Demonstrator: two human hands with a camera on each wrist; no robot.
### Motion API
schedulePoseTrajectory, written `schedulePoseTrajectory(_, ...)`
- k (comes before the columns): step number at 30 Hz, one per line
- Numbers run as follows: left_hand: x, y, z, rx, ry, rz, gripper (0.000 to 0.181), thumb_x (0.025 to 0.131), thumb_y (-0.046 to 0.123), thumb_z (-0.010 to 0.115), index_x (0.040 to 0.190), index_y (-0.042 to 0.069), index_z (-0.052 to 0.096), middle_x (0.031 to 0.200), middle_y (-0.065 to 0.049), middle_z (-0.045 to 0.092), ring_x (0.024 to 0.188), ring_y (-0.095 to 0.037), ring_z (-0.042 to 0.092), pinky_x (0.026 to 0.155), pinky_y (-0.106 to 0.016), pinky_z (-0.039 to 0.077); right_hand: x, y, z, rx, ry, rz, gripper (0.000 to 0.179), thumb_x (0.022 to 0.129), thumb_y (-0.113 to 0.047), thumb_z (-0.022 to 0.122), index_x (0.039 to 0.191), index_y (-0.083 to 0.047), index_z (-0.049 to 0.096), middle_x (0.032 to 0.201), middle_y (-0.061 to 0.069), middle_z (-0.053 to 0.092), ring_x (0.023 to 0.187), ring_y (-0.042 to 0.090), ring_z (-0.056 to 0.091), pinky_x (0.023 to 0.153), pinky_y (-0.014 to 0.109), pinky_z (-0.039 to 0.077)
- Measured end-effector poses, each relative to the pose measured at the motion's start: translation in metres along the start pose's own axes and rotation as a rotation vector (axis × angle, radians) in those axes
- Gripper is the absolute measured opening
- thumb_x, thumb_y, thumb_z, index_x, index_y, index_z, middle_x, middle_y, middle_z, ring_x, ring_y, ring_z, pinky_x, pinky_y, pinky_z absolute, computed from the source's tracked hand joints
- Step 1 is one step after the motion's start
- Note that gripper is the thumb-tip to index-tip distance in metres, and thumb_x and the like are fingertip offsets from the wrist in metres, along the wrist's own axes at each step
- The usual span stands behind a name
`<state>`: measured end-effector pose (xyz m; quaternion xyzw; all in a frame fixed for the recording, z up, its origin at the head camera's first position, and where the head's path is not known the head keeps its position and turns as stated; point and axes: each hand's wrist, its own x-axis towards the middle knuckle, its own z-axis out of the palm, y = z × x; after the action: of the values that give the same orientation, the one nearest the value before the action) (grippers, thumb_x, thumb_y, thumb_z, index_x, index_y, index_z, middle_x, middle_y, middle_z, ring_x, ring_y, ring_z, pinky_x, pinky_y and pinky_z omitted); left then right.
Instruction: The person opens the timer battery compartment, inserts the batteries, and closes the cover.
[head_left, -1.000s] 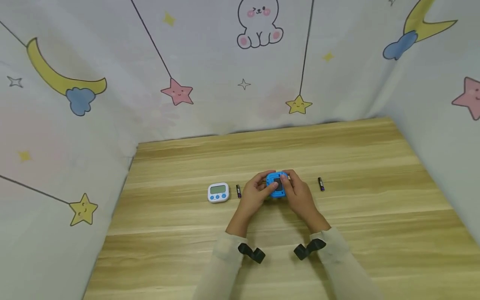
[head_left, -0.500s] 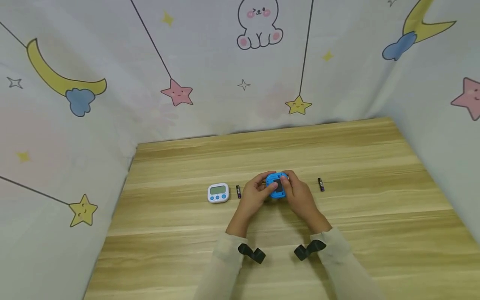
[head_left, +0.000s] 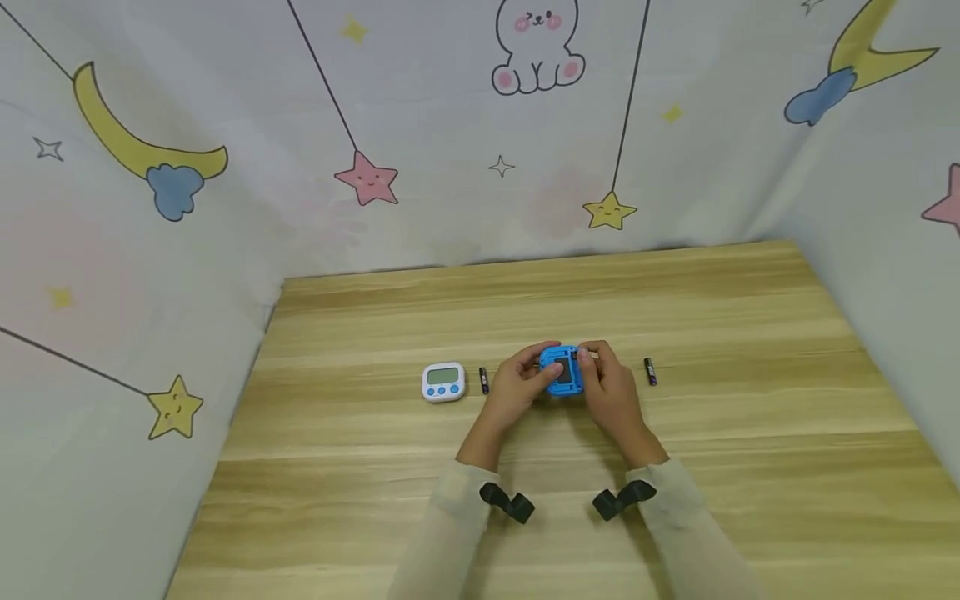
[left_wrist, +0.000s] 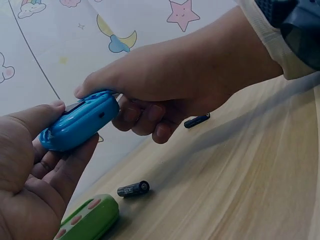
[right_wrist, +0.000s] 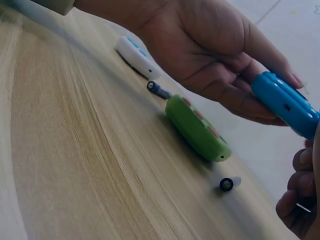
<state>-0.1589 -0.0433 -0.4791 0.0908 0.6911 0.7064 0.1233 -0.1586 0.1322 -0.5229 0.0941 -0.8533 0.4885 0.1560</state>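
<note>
Both hands hold a blue digital timer (head_left: pixel 573 385) above the table, its back with a dark square panel turned up. My left hand (head_left: pixel 517 387) grips its left side, thumb across the back and fingers underneath. On the right side my right hand (head_left: pixel 613 396) pinches it, thumb near the upper right corner, where a small dark reddish spot shows. The right hand's other fingers curl below, seen in the left wrist view. A green timer (right_wrist: pixel 195 132), hidden from the head view, lies on the table beneath. The compartment's inside is too small to make out.
A white timer (head_left: pixel 443 390) with a grey screen lies to the left. One dark battery (head_left: pixel 483 381) sits beside it; another battery (head_left: pixel 650 372) lies right of my right hand. A patterned cloth (head_left: pixel 435 225) walls the wooden table (head_left: pixel 360 333).
My right thumb has slid outward from the timer's back toward its upper right edge, uncovering a small dark reddish spot. The left hand keeps its grip. The head view has shifted slightly.
</note>
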Motion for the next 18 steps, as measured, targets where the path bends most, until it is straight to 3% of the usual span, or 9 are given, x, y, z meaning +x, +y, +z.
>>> schedulePoseTrajectory(4,0.0000,0.0011,0.0001,0.002,0.005,-0.011,0.044,0.095,0.016,0.066,0.135,0.002,0.056,0.113,-0.010,0.065,0.089,-0.009,0.064,0.073,-0.023,0.051,-0.0001,0.0036,-0.0013,0.044,0.021,0.024,0.020,0.103,-0.028,0.050,0.095,-0.009,0.052,0.056,-0.003,0.044,0.049,0.011,0.037,0.043,0.027,0.030)
schedulePoseTrajectory(13,-0.0004,0.0008,-0.0015,0.025,0.001,0.002,0.045,0.095,0.018,0.066,0.136,0.004,0.056,0.118,-0.010,0.065,0.089,-0.011,0.064,0.069,-0.022,0.050,-0.0008,0.0018,-0.0026,0.151,0.029,0.042,0.016,0.101,-0.021,0.055,0.091,-0.009,0.054,0.059,-0.004,0.046,0.052,0.011,0.038,0.046,0.025,0.031)
schedulePoseTrajectory(18,-0.0009,-0.0003,-0.0026,0.017,0.006,-0.011,0.046,0.095,0.019,0.066,0.137,0.003,0.055,0.126,-0.011,0.062,0.097,-0.014,0.065,0.074,-0.023,0.052,-0.0005,0.0002,-0.0040,0.233,0.039,0.088,0.015,0.099,-0.019,0.059,0.094,-0.005,0.058,0.063,0.000,0.052,0.054,0.010,0.041,0.047,0.023,0.034)
